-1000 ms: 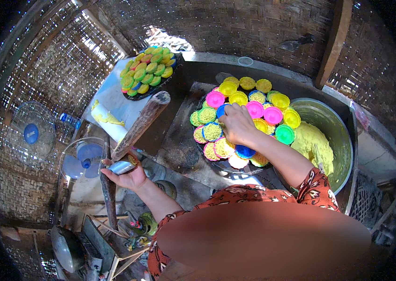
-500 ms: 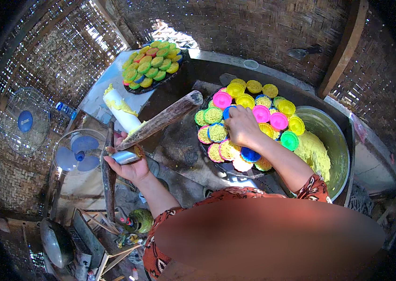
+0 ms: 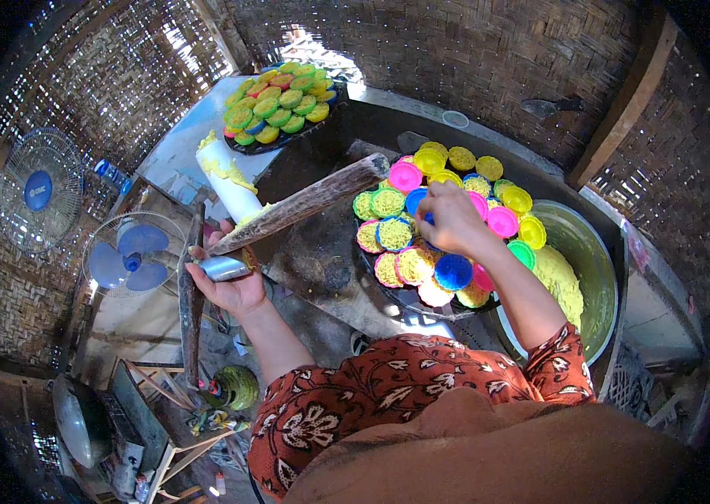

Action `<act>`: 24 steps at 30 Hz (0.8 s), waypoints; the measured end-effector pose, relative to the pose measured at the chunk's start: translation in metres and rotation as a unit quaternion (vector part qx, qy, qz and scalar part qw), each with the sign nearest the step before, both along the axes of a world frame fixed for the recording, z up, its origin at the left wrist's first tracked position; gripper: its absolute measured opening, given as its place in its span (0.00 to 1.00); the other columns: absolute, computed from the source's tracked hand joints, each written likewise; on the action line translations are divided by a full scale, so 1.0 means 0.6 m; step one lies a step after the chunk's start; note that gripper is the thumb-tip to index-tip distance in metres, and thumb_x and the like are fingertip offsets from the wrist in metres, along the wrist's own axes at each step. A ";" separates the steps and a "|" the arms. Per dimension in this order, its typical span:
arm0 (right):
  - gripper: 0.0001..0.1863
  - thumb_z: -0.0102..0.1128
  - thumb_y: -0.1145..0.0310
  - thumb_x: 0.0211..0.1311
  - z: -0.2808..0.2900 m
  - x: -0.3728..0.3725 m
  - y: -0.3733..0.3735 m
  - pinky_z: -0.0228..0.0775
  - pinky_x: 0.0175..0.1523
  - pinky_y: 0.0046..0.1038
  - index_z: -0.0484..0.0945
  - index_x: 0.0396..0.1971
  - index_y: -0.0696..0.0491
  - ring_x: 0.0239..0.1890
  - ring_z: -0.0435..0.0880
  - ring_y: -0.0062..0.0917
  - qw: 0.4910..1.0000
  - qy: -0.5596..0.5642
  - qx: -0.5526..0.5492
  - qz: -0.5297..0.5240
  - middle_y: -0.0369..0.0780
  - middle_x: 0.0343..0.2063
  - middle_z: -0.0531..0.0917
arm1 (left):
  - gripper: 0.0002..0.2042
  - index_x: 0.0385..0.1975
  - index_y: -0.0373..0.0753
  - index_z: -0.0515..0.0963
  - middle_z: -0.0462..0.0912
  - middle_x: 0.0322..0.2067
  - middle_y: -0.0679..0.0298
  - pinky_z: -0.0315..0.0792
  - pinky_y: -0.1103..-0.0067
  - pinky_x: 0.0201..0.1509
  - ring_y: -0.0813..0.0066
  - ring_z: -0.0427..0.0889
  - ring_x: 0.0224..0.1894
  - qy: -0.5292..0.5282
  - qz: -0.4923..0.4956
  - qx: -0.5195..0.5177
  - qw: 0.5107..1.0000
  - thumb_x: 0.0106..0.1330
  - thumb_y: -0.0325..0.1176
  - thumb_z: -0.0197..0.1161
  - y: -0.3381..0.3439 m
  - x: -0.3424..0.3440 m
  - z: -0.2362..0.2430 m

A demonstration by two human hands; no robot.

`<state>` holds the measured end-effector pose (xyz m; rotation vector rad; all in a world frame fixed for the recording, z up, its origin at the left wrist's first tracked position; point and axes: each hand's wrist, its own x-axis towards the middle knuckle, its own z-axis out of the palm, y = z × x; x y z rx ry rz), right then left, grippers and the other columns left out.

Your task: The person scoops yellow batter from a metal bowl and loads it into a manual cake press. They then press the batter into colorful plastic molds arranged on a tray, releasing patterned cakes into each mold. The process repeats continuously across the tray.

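My left hand [image 3: 241,290] is wrapped around a short silver metal cylinder [image 3: 222,269], its thumb stretched along the near side. Just beyond it, a thick wooden bar [image 3: 309,204] slants up to the right, and a second wooden bar [image 3: 192,302] runs down beside the thumb. Over a round dark tray [image 3: 447,312] of bright fluted cups, my right hand [image 3: 453,220] has its fingers pinched on a small blue cup [image 3: 415,200], partly hidden by them. Many cups hold yellow noodle-like strands; others, such as a pink cup [image 3: 502,222], look bare inside.
A metal basin [image 3: 603,260] of yellow dough [image 3: 558,281] stands right of the tray. At back left, another tray [image 3: 275,144] carries heaped filled cups, near a white cylinder [image 3: 233,191] smeared with dough. Two fans [image 3: 131,260] and a wok [image 3: 80,420] are at the left.
My right hand has drawn back slightly to the right from the blue cup, showing more of it. The view has shifted a little. My left hand stays on the metal cylinder.
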<state>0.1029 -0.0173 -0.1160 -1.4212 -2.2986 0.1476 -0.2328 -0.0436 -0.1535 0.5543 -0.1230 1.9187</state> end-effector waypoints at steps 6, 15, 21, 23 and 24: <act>0.06 0.57 0.67 0.41 0.040 -0.005 -0.006 0.63 0.40 0.36 0.79 0.20 0.53 0.34 0.70 0.37 0.994 0.096 0.007 0.050 0.43 0.26 0.73 | 0.15 0.40 0.49 0.76 0.76 0.43 0.53 0.59 0.55 0.57 0.54 0.69 0.53 -0.007 -0.006 0.012 1.000 0.62 0.49 0.51 -0.001 -0.007 -0.005; 0.07 0.57 0.73 0.40 -0.035 -0.023 -0.011 0.60 0.39 0.34 0.80 0.24 0.51 0.35 0.69 0.34 0.997 -0.035 0.052 0.053 0.40 0.27 0.70 | 0.14 0.40 0.48 0.76 0.76 0.42 0.53 0.60 0.55 0.57 0.53 0.69 0.52 -0.004 0.004 0.009 1.000 0.61 0.48 0.52 -0.008 -0.002 0.000; 0.11 0.52 0.71 0.43 -0.041 -0.022 -0.017 0.58 0.37 0.32 0.80 0.29 0.51 0.36 0.68 0.30 0.978 -0.113 0.159 0.070 0.39 0.27 0.69 | 0.15 0.36 0.47 0.78 0.75 0.45 0.58 0.66 0.59 0.50 0.60 0.71 0.49 -0.006 0.083 -0.047 0.995 0.56 0.48 0.58 -0.008 -0.012 0.001; 0.12 0.52 0.71 0.43 -0.040 -0.017 -0.021 0.58 0.36 0.32 0.80 0.31 0.51 0.35 0.68 0.30 0.974 -0.092 0.194 0.068 0.39 0.27 0.69 | 0.15 0.37 0.48 0.77 0.75 0.45 0.60 0.68 0.61 0.49 0.62 0.72 0.48 -0.017 0.094 -0.053 0.994 0.55 0.48 0.60 -0.009 -0.012 0.009; 0.13 0.53 0.71 0.42 -0.033 -0.017 -0.025 0.58 0.36 0.32 0.79 0.32 0.51 0.35 0.68 0.31 0.974 -0.074 0.203 0.062 0.39 0.26 0.69 | 0.15 0.37 0.48 0.77 0.76 0.44 0.61 0.69 0.61 0.48 0.62 0.72 0.48 -0.018 0.106 -0.058 0.993 0.55 0.48 0.60 -0.012 -0.014 0.015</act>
